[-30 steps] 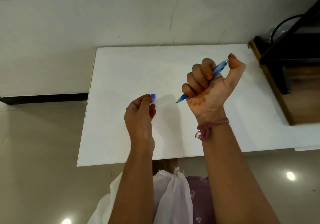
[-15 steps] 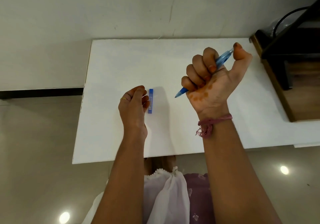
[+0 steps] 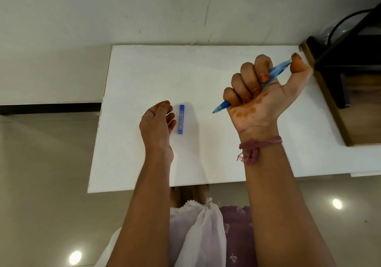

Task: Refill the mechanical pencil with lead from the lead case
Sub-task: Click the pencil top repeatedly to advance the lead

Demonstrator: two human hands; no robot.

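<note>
Blue mechanical pencil [image 3: 274,75] gripped in fist of right hand [image 3: 261,93], long axis diagonal, tip down-left, cap end under thumb. Lead case [image 3: 181,119] flat on white table [image 3: 144,71], lengthwise away, just beside loosely curled left hand [image 3: 157,122].

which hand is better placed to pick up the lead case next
Left. The left hand is empty, its fingers loosely curled right beside the blue lead case lying on the white table. The right hand is farther off and already grips the mechanical pencil.
</note>
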